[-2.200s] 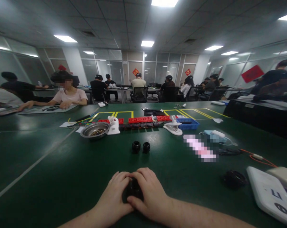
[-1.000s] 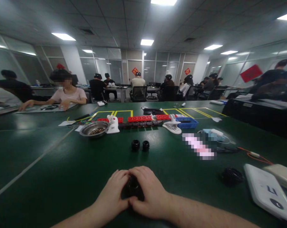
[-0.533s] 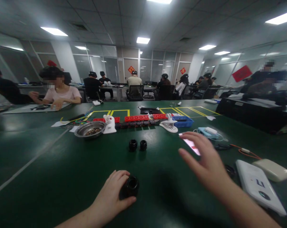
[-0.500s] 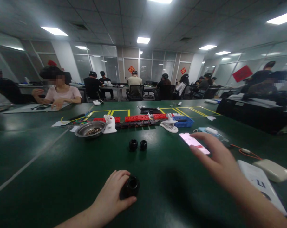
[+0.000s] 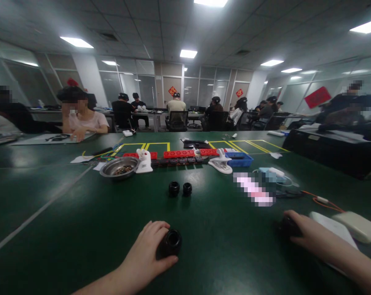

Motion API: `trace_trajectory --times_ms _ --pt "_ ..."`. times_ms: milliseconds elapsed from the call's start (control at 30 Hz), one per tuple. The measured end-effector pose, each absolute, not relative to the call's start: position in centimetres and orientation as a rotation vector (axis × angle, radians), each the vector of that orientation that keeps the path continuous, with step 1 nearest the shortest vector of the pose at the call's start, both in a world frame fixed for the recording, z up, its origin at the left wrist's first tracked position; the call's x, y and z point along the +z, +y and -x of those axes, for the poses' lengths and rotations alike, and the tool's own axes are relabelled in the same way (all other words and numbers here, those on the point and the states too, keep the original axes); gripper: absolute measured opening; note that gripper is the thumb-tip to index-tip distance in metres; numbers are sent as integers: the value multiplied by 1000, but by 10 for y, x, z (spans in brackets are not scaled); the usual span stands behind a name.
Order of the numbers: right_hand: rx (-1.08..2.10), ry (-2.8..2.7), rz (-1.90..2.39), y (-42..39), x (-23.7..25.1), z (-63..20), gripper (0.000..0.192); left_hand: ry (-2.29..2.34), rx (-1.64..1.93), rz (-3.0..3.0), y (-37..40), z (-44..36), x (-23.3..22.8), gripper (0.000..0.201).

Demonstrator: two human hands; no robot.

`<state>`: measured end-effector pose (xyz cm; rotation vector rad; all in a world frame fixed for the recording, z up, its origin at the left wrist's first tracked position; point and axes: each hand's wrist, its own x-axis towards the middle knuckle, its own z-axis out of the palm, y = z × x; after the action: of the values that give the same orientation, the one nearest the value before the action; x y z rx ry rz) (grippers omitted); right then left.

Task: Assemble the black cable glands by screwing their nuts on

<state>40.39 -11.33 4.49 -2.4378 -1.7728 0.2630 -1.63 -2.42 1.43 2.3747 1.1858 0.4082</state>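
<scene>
My left hand (image 5: 150, 250) is wrapped around a black hollow fitting (image 5: 173, 239), which stands upright on the green table with its round opening facing up. Two smaller black fittings, one (image 5: 174, 188) and another (image 5: 187, 189), stand side by side farther ahead. At the right, my right hand (image 5: 302, 231) has its fingers closed about a dark object (image 5: 289, 227); its kind is mostly hidden by the fingers. A phone (image 5: 254, 189), blurred out by pixels, lies beyond that hand.
A metal bowl (image 5: 119, 168) of small parts sits at left. Behind the fittings are a white clip stand (image 5: 221, 163), red trays (image 5: 179, 153) and a blue bin (image 5: 242, 159). A white device (image 5: 335, 227) and beige box (image 5: 359, 226) lie at right. Other people sit around.
My right hand has moved from over the phone, down and right, and closed about a dark object. My left hand stays on its fitting. The view has shifted slightly.
</scene>
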Motion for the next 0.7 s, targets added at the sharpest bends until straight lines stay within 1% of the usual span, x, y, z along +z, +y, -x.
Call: trace_trajectory --times_ms 67,133,300,567,700 --pt "362 -1814 2454 -105 48 -391 48 1178 419 -2377 -24 17 14 46" --pt "387 -1891 2389 -97 47 -380 49 1178 430 -2374 -24 17 13 47" --pt "376 -2015 2236 -81 38 -365 55 1190 409 -2380 -24 17 12 48" --pt "310 -2006 2254 -82 42 -364 59 1166 456 -2379 -25 18 12 46" --pt "290 -1979 2315 -80 45 -364 68 1169 450 -2370 -26 18 14 46"
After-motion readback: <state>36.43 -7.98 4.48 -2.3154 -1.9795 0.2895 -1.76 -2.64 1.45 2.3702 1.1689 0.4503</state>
